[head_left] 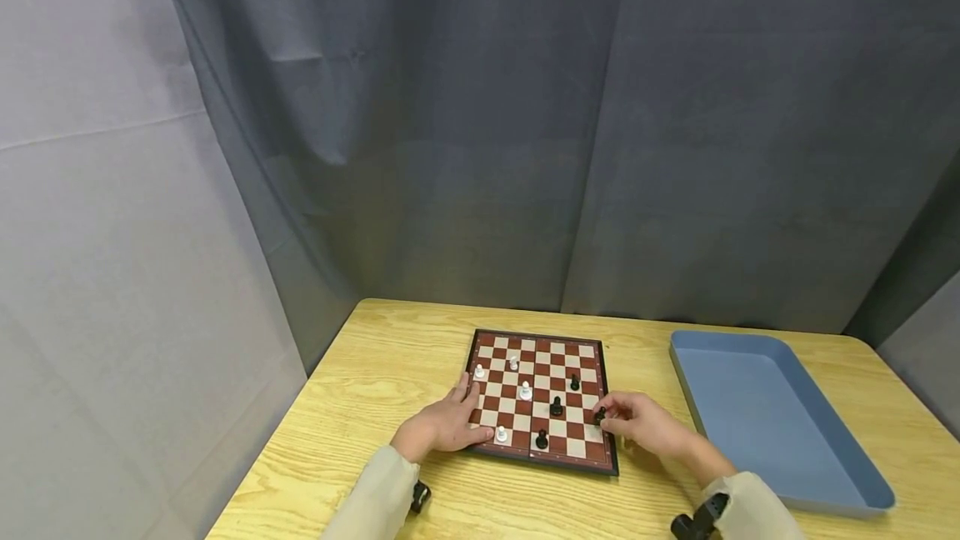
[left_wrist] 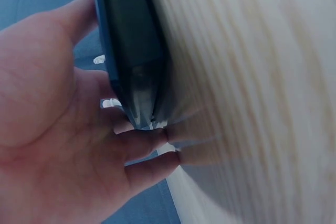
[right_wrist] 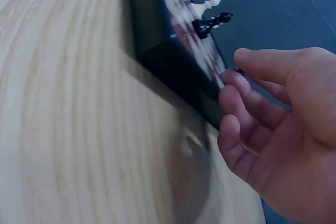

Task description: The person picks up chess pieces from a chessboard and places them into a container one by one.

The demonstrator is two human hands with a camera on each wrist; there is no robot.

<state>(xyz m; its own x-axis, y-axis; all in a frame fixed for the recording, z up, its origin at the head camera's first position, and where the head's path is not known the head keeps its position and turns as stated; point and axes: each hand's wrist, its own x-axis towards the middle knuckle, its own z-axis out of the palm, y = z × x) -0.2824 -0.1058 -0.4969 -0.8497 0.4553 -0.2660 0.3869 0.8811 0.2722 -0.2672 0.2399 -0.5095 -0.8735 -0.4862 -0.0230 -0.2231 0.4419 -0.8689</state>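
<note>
A red-and-white chessboard [head_left: 551, 369] with a black rim lies on the table. My left hand [head_left: 442, 426] rests at its left edge, fingers extended; in the left wrist view, that hand [left_wrist: 79, 114] touches the board's side and two fingertips reach the tabletop. At the right edge, my right hand [head_left: 643, 423] pinches a small black chess piece [head_left: 599, 415] between thumb and fingers, mostly hidden in the right wrist view. Several white pieces stand on the left half, one [head_left: 501, 434] beside my left thumb. Three black pieces, including one [head_left: 542, 440] near the front, stand on the right half.
A shallow blue tray [head_left: 765, 415] sits on the wooden table [head_left: 315, 423], to the right of the board. Grey curtains [head_left: 480, 148] hang behind the table, and a pale cloth [head_left: 112, 273] hangs at the left.
</note>
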